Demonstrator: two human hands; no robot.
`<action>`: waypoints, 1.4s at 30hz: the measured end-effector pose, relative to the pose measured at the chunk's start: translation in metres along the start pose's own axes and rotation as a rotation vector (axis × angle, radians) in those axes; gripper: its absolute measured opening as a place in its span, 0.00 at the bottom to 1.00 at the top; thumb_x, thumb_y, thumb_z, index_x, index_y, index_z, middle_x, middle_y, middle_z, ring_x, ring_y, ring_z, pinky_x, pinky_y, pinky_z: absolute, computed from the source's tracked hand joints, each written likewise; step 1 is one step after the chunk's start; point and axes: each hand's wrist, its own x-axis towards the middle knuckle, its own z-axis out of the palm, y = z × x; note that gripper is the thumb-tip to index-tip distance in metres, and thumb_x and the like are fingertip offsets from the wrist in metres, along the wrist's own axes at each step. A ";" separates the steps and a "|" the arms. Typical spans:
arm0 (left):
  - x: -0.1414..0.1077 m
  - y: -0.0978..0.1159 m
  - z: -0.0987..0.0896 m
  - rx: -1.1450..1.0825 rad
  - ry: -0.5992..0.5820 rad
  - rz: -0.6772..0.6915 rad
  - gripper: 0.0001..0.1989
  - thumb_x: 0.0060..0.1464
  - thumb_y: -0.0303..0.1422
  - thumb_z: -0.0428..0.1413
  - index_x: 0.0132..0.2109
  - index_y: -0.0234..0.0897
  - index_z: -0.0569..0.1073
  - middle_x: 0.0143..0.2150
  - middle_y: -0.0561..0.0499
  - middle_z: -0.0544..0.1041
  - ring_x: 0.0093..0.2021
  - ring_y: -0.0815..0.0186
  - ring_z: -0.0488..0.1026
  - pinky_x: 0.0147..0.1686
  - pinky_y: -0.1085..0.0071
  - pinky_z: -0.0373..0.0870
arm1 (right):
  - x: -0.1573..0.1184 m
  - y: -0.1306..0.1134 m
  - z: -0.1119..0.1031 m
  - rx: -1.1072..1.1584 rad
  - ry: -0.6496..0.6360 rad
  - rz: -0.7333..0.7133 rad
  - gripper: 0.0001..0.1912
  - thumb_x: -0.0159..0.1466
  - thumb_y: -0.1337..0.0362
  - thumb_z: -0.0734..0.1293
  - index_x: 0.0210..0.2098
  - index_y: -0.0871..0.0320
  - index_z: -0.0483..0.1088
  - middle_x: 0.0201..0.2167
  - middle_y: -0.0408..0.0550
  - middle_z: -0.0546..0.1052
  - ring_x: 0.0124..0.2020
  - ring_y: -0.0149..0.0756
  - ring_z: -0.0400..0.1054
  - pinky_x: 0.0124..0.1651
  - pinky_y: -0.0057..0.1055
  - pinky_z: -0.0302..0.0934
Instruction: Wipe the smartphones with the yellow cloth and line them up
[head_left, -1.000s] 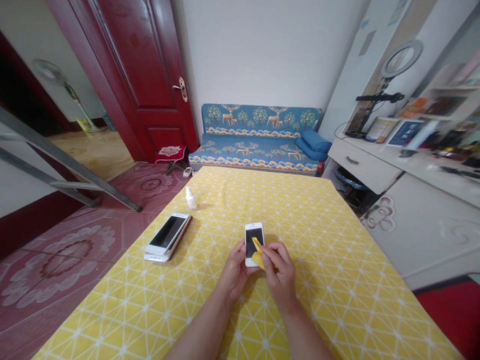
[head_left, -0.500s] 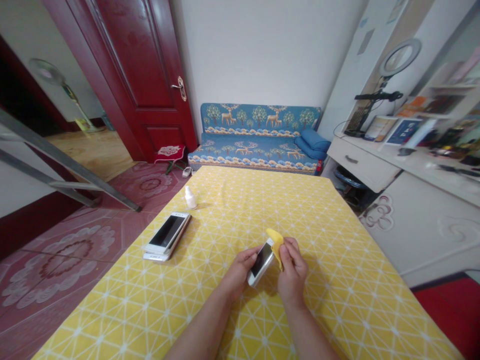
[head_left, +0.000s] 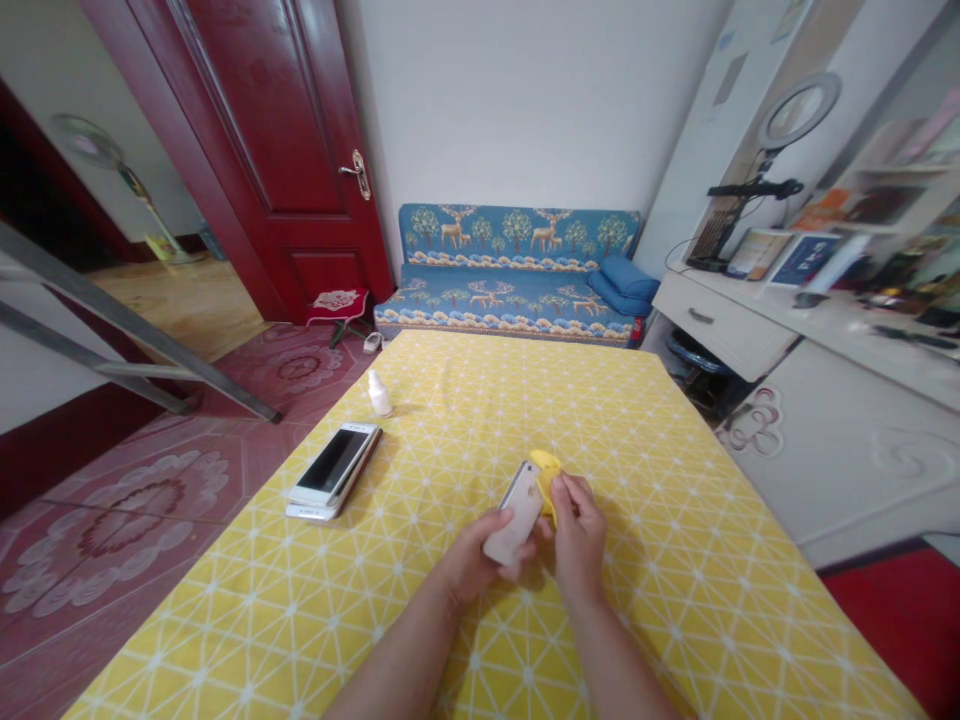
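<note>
A small phone (head_left: 513, 520) is in my left hand (head_left: 478, 552), thumb on one edge and fingers on the other, with its pale back facing up. My right hand (head_left: 580, 530) pinches a yellow cloth (head_left: 547, 470), which lies against the upper right edge of the phone. Some of the cloth is hidden behind my right fingers. Over at the left of the table, a white phone with a dark screen (head_left: 334, 462) rests on top of other phones in a stack. A small white bottle (head_left: 379, 395) stands upright behind that stack.
The table (head_left: 450, 380) has a yellow patterned cloth. Beyond its far edge is a blue patterned sofa (head_left: 517, 290). A white desk (head_left: 825, 420) with a ring light (head_left: 801, 110) stands to the right. On the left are a metal frame (head_left: 150, 340) and a small red stool (head_left: 339, 302).
The phone in my left hand has been turned over, from dark screen up to pale back up. My right hand and the yellow cloth have shifted slightly left.
</note>
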 end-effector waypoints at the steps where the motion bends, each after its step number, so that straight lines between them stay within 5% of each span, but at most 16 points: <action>1: 0.001 0.000 0.000 -0.048 0.015 -0.003 0.21 0.54 0.41 0.53 0.48 0.29 0.74 0.35 0.41 0.74 0.27 0.70 0.66 0.18 0.78 0.49 | 0.000 0.001 0.000 -0.041 0.002 -0.018 0.15 0.63 0.55 0.63 0.42 0.59 0.71 0.39 0.50 0.72 0.38 0.37 0.67 0.33 0.29 0.63; 6: 0.006 -0.003 0.004 -0.249 0.132 0.035 0.17 0.57 0.38 0.52 0.48 0.29 0.73 0.38 0.41 0.77 0.35 0.63 0.73 0.24 0.73 0.62 | 0.000 0.005 0.002 -0.274 -0.017 -0.326 0.13 0.65 0.62 0.62 0.46 0.57 0.71 0.41 0.51 0.72 0.43 0.39 0.67 0.46 0.37 0.62; 10: 0.012 -0.004 0.004 -0.373 0.209 0.104 0.15 0.58 0.37 0.52 0.45 0.29 0.74 0.39 0.43 0.78 0.36 0.64 0.74 0.36 0.70 0.69 | -0.006 0.003 0.005 -0.427 -0.147 -0.482 0.12 0.65 0.66 0.61 0.45 0.54 0.74 0.36 0.48 0.71 0.39 0.38 0.65 0.42 0.37 0.62; 14: 0.014 0.000 -0.002 -0.396 0.219 0.191 0.15 0.58 0.37 0.51 0.44 0.29 0.74 0.40 0.44 0.79 0.43 0.65 0.75 0.49 0.71 0.68 | -0.019 -0.007 0.013 -0.532 -0.269 -0.615 0.13 0.63 0.68 0.62 0.44 0.51 0.75 0.33 0.46 0.70 0.39 0.38 0.64 0.41 0.38 0.59; 20: 0.007 0.003 -0.008 -0.396 0.166 0.073 0.26 0.57 0.47 0.48 0.47 0.28 0.74 0.47 0.40 0.76 0.53 0.59 0.71 0.53 0.70 0.65 | -0.032 -0.016 0.022 -0.447 -0.502 -0.672 0.14 0.62 0.70 0.61 0.44 0.52 0.73 0.30 0.45 0.70 0.35 0.37 0.64 0.43 0.39 0.58; 25: 0.008 0.011 -0.012 -0.287 0.393 0.267 0.25 0.56 0.48 0.51 0.43 0.28 0.75 0.36 0.44 0.77 0.35 0.64 0.75 0.40 0.70 0.70 | -0.028 -0.020 0.015 -0.474 -0.533 -0.626 0.07 0.58 0.70 0.61 0.30 0.56 0.71 0.28 0.45 0.70 0.36 0.38 0.64 0.43 0.39 0.57; 29: 0.009 0.022 -0.018 -0.164 0.530 0.511 0.16 0.55 0.40 0.56 0.44 0.33 0.75 0.40 0.47 0.77 0.36 0.69 0.73 0.37 0.74 0.68 | -0.027 -0.023 0.012 -0.467 -0.678 -0.527 0.10 0.61 0.65 0.63 0.24 0.56 0.69 0.27 0.43 0.70 0.34 0.34 0.64 0.41 0.36 0.57; 31: 0.008 0.024 -0.017 -0.072 0.551 0.555 0.17 0.51 0.35 0.60 0.49 0.37 0.74 0.44 0.49 0.77 0.42 0.67 0.73 0.41 0.74 0.67 | -0.027 -0.018 0.015 -0.383 -0.604 -0.415 0.07 0.63 0.61 0.63 0.34 0.55 0.73 0.32 0.44 0.73 0.35 0.34 0.66 0.40 0.34 0.60; 35: 0.011 0.017 -0.008 0.080 0.418 0.577 0.33 0.41 0.24 0.65 0.56 0.45 0.70 0.54 0.50 0.74 0.60 0.61 0.64 0.56 0.70 0.60 | -0.021 0.002 0.019 -0.173 -0.339 -0.154 0.23 0.62 0.58 0.64 0.56 0.57 0.64 0.37 0.48 0.76 0.27 0.31 0.67 0.29 0.28 0.63; 42: 0.016 -0.006 -0.008 0.296 0.330 0.493 0.28 0.45 0.25 0.63 0.56 0.42 0.72 0.58 0.44 0.70 0.57 0.58 0.65 0.55 0.66 0.60 | 0.005 0.029 -0.002 0.018 -0.093 0.138 0.26 0.57 0.52 0.66 0.49 0.62 0.70 0.31 0.50 0.78 0.20 0.31 0.64 0.22 0.29 0.58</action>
